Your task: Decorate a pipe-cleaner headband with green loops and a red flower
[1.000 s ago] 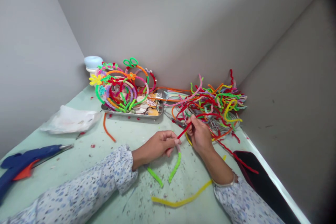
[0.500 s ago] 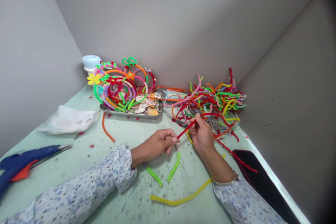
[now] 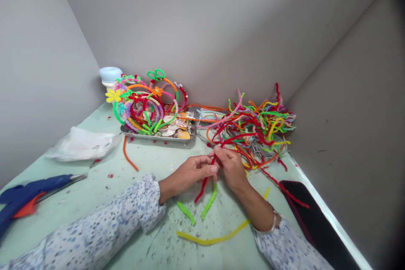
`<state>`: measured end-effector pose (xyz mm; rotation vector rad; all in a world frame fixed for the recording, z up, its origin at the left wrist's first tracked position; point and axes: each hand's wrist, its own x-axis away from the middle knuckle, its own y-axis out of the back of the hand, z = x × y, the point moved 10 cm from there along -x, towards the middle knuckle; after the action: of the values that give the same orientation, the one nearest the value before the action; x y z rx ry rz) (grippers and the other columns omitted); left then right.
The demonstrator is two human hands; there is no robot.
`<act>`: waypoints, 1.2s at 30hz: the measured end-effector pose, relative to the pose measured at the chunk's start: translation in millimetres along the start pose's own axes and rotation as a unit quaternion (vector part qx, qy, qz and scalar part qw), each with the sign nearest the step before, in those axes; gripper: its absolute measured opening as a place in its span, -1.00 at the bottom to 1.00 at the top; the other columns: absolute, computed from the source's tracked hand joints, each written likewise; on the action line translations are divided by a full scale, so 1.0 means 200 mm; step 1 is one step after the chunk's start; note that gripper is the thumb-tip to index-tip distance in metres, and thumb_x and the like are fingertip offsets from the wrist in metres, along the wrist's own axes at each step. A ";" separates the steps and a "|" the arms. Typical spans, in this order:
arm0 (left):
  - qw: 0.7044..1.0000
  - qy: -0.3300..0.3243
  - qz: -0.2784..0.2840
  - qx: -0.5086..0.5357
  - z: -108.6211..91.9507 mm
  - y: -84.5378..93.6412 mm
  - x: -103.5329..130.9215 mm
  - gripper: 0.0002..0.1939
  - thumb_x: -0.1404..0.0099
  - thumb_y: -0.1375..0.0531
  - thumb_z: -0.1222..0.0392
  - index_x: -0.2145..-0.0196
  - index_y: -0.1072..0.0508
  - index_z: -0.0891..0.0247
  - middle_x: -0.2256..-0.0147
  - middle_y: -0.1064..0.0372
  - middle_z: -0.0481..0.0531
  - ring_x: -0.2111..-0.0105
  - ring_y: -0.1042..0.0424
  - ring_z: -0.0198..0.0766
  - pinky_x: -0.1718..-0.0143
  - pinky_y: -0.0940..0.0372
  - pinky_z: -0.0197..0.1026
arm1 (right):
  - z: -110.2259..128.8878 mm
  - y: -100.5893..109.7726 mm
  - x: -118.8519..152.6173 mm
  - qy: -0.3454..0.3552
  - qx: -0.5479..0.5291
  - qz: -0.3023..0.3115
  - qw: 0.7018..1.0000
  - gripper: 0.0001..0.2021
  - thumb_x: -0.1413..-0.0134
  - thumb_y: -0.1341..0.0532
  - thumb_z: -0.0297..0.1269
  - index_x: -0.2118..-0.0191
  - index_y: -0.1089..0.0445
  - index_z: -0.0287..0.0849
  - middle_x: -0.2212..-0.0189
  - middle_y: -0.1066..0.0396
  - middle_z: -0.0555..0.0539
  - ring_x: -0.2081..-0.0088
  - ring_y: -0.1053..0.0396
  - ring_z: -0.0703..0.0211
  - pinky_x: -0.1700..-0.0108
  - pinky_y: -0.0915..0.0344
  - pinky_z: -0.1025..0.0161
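Observation:
Close together over the middle of the table, both my hands pinch a red pipe cleaner (image 3: 205, 185). My left hand (image 3: 194, 173) is closed, its thumb and fingers on the strand, whose short end hangs below. Just right of it, my right hand (image 3: 232, 171) has its fingertips closed on the upper part. Beneath my hands, a headband wrapped in pipe cleaner shows two green ends (image 3: 209, 202); its upper part is mostly hidden behind my left hand. A yellow pipe cleaner (image 3: 211, 241) lies nearer to me, passing under my right forearm.
A metal tray (image 3: 158, 137) at the back holds decorated headbands (image 3: 148, 97) and flat pieces. To its right is a tangled pile of pipe cleaners (image 3: 262, 122). A blue glue gun (image 3: 38, 190) and plastic bag (image 3: 82, 145) lie left; a black phone (image 3: 319, 223) lies right.
My right hand has come down and left, close to my left hand. The red pipe cleaner, stretched between them before, now has an end hanging below my left hand.

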<state>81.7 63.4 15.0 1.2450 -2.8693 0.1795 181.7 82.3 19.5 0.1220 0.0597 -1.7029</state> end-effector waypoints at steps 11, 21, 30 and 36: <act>0.998 0.041 -0.018 0.044 0.09 0.04 -0.01 -0.71 -0.17 -0.18 0.01 0.37 -0.37 0.34 0.67 -0.25 -0.11 0.68 -0.06 -0.46 0.60 0.08 -0.34 | -0.12 0.18 -0.06 -0.009 -0.118 -0.145 0.982 -0.63 0.07 -0.23 0.08 0.37 -0.49 -0.17 0.67 -0.21 0.11 0.64 -0.06 0.39 0.60 0.02 0.37; 0.995 0.064 0.050 0.062 0.05 -0.03 0.02 -0.78 -0.21 -0.14 0.14 0.28 -0.42 0.36 0.72 -0.20 -0.13 0.70 -0.07 -0.46 0.59 0.10 -0.34 | -0.15 0.16 -0.08 -0.078 -0.204 -0.114 0.969 -0.63 0.13 -0.28 0.07 0.52 -0.41 -0.21 0.73 -0.17 0.10 0.70 -0.06 0.42 0.67 0.03 0.40; 0.994 0.052 0.055 0.074 0.04 -0.05 0.01 -0.62 -0.16 -0.18 -0.08 0.29 -0.37 0.35 0.45 -0.38 0.03 0.63 -0.13 -0.48 0.60 0.06 -0.34 | -0.11 -0.03 -0.03 -0.081 -0.136 0.032 0.987 -0.62 0.03 -0.21 0.07 0.42 -0.48 -0.20 0.72 -0.17 0.12 0.69 -0.08 0.41 0.63 0.00 0.39; 0.997 0.051 -0.015 0.057 0.05 0.02 0.00 -0.62 -0.17 -0.16 -0.08 0.51 -0.30 0.33 0.63 -0.16 -0.12 0.68 0.03 -0.50 0.64 0.17 -0.34 | -0.11 -0.05 -0.03 -0.077 -0.103 0.036 0.991 -0.60 0.10 -0.25 0.09 0.37 -0.50 -0.20 0.72 -0.16 0.13 0.67 -0.07 0.39 0.62 0.01 0.38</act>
<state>80.0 64.9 4.3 1.2560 -2.7878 0.4004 173.0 91.8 -2.6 -0.1603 0.1143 -1.6198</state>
